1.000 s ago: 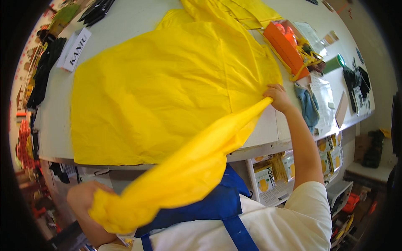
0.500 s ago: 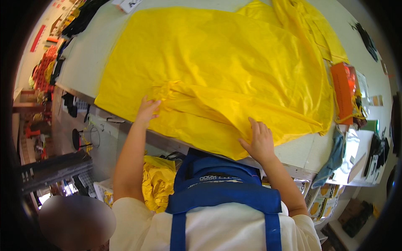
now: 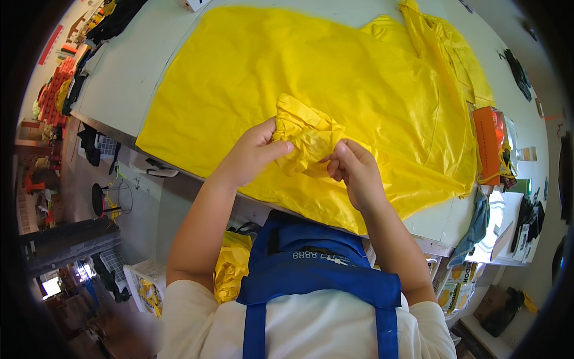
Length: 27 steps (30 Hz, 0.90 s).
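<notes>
A shiny yellow raincoat (image 3: 239,66) lies spread over the table, its far right part bunched in folds. Just above its near side, the gathered elastic cuff (image 3: 308,128) of a sleeve is lifted between my hands. My left hand (image 3: 254,154) holds the cuff's left side, thumb on top and fingers hidden behind the cloth. At the cuff's right side, my right hand (image 3: 357,173) pinches the fabric between thumb and fingers, the other fingers curled.
The white table (image 3: 119,84) has its near edge in front of my blue apron (image 3: 323,281). On the right are an orange box (image 3: 489,140), a green roll (image 3: 522,186) and a hanging blue-grey cloth (image 3: 472,230). A yellow bundle (image 3: 232,269) sits below the edge; a stool (image 3: 97,199) stands left.
Both hands were apart, resting lightly on the raincoat. They have come together near the middle, and the cuff is now gripped and raised off the cloth.
</notes>
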Motion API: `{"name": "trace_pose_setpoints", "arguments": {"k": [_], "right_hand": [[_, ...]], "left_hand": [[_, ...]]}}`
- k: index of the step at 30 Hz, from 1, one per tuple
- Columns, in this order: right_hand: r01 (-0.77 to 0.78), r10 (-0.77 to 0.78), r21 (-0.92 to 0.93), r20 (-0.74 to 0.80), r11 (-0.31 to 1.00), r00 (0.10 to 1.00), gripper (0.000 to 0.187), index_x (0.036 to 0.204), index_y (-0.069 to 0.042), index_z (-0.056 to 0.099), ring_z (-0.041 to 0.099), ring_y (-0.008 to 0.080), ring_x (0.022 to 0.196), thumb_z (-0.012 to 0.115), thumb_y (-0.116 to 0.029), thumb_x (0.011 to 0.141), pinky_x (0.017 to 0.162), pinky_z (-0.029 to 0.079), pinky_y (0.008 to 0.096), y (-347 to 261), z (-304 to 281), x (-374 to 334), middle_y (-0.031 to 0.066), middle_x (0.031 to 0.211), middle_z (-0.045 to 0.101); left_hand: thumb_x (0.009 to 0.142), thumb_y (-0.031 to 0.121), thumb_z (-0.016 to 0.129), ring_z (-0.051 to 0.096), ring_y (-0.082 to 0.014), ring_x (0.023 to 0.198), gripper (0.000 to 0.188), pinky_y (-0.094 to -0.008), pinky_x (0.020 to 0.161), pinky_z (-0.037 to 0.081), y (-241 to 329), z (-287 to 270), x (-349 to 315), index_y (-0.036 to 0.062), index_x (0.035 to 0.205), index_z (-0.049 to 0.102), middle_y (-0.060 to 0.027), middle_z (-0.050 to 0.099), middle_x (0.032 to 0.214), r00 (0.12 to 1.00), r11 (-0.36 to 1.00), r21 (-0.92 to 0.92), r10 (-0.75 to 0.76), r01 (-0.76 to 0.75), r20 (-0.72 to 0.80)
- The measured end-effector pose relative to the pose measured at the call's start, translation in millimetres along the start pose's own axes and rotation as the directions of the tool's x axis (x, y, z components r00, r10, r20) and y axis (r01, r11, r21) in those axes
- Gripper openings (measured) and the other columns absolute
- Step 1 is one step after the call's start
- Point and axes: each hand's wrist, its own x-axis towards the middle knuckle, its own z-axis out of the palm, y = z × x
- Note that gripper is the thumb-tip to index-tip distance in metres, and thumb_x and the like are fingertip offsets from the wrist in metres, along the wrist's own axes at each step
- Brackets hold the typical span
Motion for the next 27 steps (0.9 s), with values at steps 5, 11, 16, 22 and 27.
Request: {"name": "trace_pose_setpoints", "arguments": {"k": [5, 11, 16, 22, 27], "right_hand": [[0.054, -0.023, 0.297, -0.107, 0.953, 0.994, 0.013, 0.083, -0.008, 0.058, 0.053, 0.0109, 0.06, 0.057, -0.018, 0.091, 0.056, 0.038, 0.0225, -14.4, 7.6, -12.3, 0.0038, 0.071, 0.058], [0.184, -0.106, 0.469, -0.187, 0.864, 0.977, 0.011, 0.086, -0.007, 0.057, 0.054, 0.0136, 0.064, 0.055, -0.016, 0.092, 0.058, 0.039, 0.0239, -12.9, -8.9, -38.3, 0.0027, 0.074, 0.056], [0.111, -0.126, 0.3, 0.03, 0.947, 0.992, 0.032, 0.114, 0.0, 0.054, 0.059, 0.0203, 0.096, 0.054, -0.022, 0.092, 0.082, 0.047, 0.033, 19.6, -59.4, -80.6, 0.0101, 0.107, 0.06], [0.09, -0.066, 0.325, -0.084, 0.941, 0.994, 0.086, 0.137, 0.0, 0.033, 0.052, 0.0241, 0.116, 0.078, -0.031, 0.071, 0.099, 0.042, 0.0376, 19.7, -68.4, -104.2, 0.0114, 0.131, 0.05], [0.224, -0.175, 0.347, -0.166, 0.911, 0.97, 0.057, 0.124, -0.005, 0.045, 0.057, 0.0211, 0.109, 0.07, 0.004, 0.074, 0.093, 0.047, 0.0353, 34.0, -64.7, -96.1, 0.0096, 0.12, 0.056]], "left_hand": [[0.089, 0.008, 0.054, 0.055, -0.0092, 0.088, 0.021, -0.0237, 0.08, 0.044, -1.7, 11.2, 5.2, -0.0011, 0.108, 0.053, -0.0046, 0.059, 0.096, 0.982, 0.974, 0.178, 0.162, -0.143, -0.094], [0.095, 0.032, 0.049, 0.058, -0.0203, 0.094, 0.036, -0.0335, 0.075, 0.05, -62.9, 56.4, -38.7, 0.0015, 0.114, 0.048, -0.0116, 0.057, 0.112, 0.99, 0.867, -0.499, 0.068, 0.003, 0.124], [0.09, 0.029, 0.06, 0.058, -0.0195, 0.102, 0.046, -0.0325, 0.091, 0.047, -40.5, 109.8, -31.1, 0.0001, 0.122, 0.043, -0.0123, 0.056, 0.117, 0.993, 0.655, -0.746, -0.066, 0.119, 0.101], [0.08, 0.001, 0.07, 0.056, -0.0107, 0.097, 0.033, -0.0259, 0.085, 0.046, -48.3, 126.8, -38.4, 0.0039, 0.101, 0.045, -0.0057, 0.056, 0.1, 0.992, 0.977, 0.178, 0.11, -0.119, 0.062], [0.081, 0.004, 0.068, 0.053, -0.0077, 0.076, 0.027, -0.0239, 0.065, 0.044, -73.3, 137.3, -47.5, 0.0051, 0.095, 0.046, -0.0031, 0.053, 0.09, 0.893, 0.872, 0.216, 0.45, -0.44, 0.005]]}}
